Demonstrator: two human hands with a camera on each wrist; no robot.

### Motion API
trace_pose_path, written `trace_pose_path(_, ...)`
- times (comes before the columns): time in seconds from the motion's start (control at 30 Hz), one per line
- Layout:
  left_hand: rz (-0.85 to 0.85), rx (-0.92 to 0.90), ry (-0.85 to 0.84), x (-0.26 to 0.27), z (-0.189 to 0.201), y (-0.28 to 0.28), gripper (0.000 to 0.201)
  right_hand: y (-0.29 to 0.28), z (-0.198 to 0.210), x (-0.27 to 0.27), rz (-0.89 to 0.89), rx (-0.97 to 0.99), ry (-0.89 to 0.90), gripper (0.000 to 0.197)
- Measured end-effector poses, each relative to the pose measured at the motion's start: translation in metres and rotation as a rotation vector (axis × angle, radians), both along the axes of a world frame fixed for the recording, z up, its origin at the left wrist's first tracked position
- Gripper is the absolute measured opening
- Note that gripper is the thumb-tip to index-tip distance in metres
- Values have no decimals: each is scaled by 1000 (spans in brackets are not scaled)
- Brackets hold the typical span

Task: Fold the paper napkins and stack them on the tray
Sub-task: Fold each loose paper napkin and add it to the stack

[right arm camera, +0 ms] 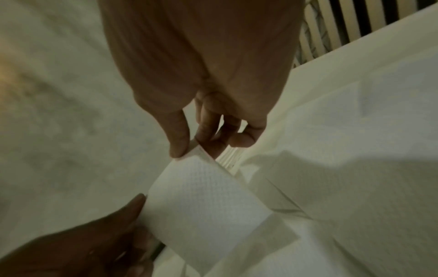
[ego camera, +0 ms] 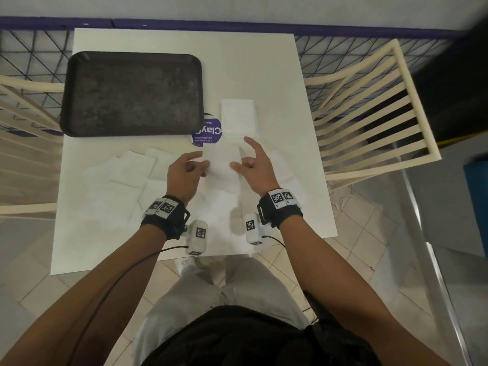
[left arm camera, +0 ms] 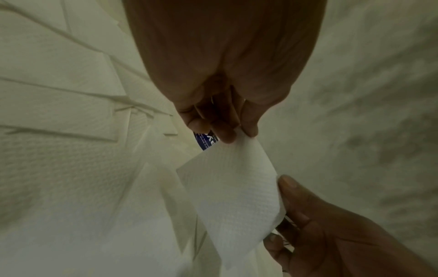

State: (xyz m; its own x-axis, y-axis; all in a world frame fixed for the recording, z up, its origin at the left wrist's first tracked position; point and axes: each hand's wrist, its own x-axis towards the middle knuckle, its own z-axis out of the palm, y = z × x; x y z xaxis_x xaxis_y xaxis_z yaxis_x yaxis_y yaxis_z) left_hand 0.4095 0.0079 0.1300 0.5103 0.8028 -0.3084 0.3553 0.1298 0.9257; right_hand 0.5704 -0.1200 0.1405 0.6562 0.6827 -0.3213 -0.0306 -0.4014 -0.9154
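A white paper napkin [ego camera: 221, 166] is held just above the table between both hands. My left hand [ego camera: 204, 165] pinches its left edge between thumb and fingers, seen close in the left wrist view [left arm camera: 239, 135]. My right hand [ego camera: 239, 162] pinches the right edge, index finger stretched forward; the right wrist view shows that pinch [right arm camera: 189, 150]. The napkin [left arm camera: 232, 187] curves between the two grips [right arm camera: 201, 196]. A dark rectangular tray [ego camera: 79, 75] sits at the table's far left. A small stack of folded napkins [ego camera: 239, 117] lies on the table to the tray's right.
Several loose napkins [ego camera: 132, 167] lie spread over the white table [ego camera: 264, 62] under and beside my hands. A purple round label [ego camera: 211, 133] lies between tray and stack. Cream slatted chairs stand at the right [ego camera: 369, 114] and left [ego camera: 21, 114].
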Motion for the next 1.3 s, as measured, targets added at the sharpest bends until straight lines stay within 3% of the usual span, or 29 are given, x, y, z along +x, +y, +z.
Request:
trace_pose_path(0.1,-28,52,-20,-3,2,3,36,3,2,-2,62,11,-88,43)
trace_pose_path(0.2,-83,112,11,-5,3,4,27,5,5,-3,67,-22,-188,23)
trace_pose_path(0.33,-83,157,47,-6,5,2,16,4,7,-4,58,-34,-216,13)
trace_pose_path(0.57,-92,335,102,-5,9,-4,5,1,10,-3,79,-48,-261,11)
trace_pose_path(0.7,-161,463,153,-2,5,-5,6,8,15,-8,180,-170,-371,25)
trace_pose_path(0.87,-197,489,114,1,12,-8,10,19,26,-18,230,-210,-468,9)
trace_pose_path(1.1,-115,299,102,-4,15,0,13,11,32,-2,168,-236,-317,11)
trace_pose_path(1.3,-50,236,58,-4,15,1,7,9,35,1,55,-83,-139,6)
